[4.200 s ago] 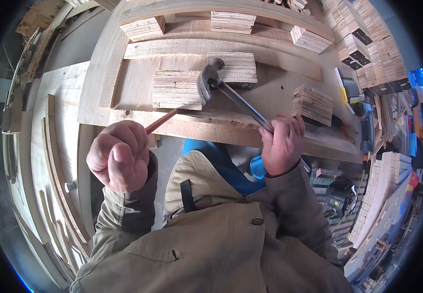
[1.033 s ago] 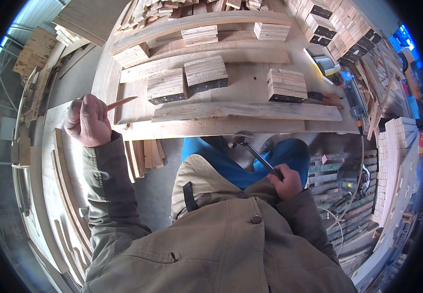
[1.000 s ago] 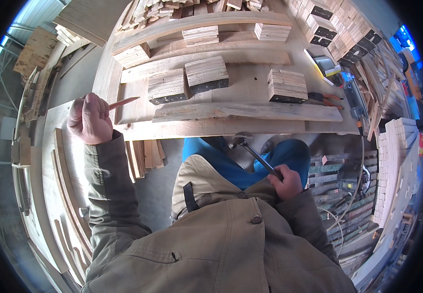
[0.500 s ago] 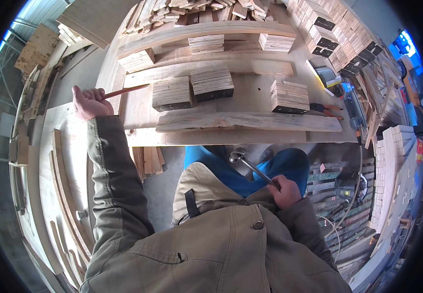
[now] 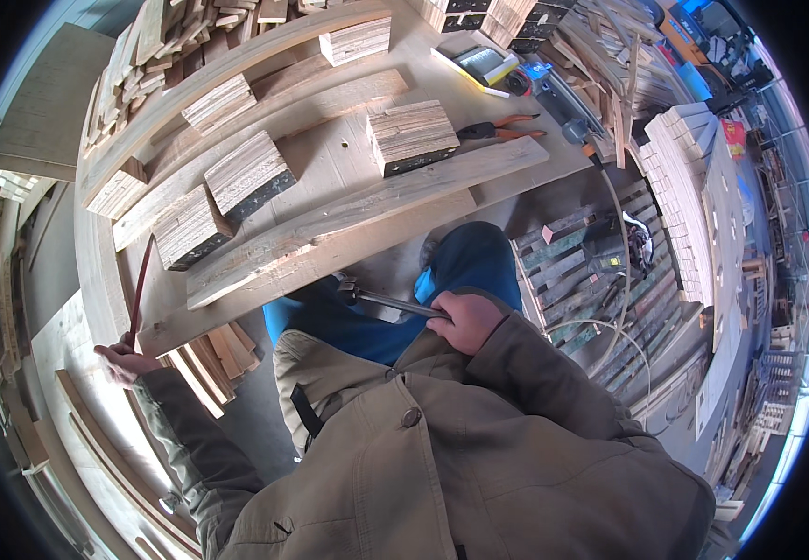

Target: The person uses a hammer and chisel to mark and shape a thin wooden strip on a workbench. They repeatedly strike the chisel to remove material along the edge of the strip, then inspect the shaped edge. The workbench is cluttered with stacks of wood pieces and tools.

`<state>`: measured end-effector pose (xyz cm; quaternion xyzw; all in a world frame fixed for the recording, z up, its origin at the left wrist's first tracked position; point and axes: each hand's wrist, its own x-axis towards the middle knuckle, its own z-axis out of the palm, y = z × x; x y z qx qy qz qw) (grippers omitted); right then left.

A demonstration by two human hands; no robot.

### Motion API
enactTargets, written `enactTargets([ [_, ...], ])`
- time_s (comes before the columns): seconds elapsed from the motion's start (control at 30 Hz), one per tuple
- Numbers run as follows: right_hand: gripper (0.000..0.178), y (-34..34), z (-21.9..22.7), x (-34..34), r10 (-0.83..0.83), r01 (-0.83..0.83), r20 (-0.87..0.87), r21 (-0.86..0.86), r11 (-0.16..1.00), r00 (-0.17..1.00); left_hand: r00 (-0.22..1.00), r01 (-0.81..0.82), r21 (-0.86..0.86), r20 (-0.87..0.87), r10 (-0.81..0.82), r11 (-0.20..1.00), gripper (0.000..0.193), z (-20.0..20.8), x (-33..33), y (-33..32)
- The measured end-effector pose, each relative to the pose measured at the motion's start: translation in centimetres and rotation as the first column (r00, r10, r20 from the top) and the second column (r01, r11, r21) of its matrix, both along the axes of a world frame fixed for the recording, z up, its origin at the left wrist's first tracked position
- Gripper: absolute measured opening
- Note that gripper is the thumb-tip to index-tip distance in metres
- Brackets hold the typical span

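Hands: my left hand (image 5: 124, 359) pinches a red pencil (image 5: 139, 291) at the table (image 5: 96, 280) edge; my right hand (image 5: 468, 319) grips a hammer (image 5: 387, 301) low by my lap.

Pencil's long axis runs up and away from me, tip toward the wooden blocks (image 5: 246, 173). I'd judge a steady mark needs the pencil laid flat against the plank (image 5: 358, 219), with the hammer kept parked, head pointing left.

left hand (image 5: 124, 359) with red pencil (image 5: 139, 289): swung out left, lower | hammer (image 5: 381, 299): lowered off bench to lap
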<state>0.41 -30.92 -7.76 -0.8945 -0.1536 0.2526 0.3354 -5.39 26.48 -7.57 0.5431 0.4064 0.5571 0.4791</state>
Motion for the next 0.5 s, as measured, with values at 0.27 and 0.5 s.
enactTargets([
  [0.27, 0.034, -0.8, 0.0, -0.3, -0.015, 0.015, -0.022, -0.019, 1.000, 1.000, 0.995, 0.085, -0.077, -0.053, -0.089, 0.993, 0.055, -1.5, -0.5, 0.9],
  [0.5, 0.030, -2.6, 0.7, -0.2, -0.079, 0.075, 0.046, 0.089, 0.993, 0.996, 0.966, 0.074, 0.006, -0.250, -0.070, 0.997, 0.051, -1.6, -1.7, 0.6],
])
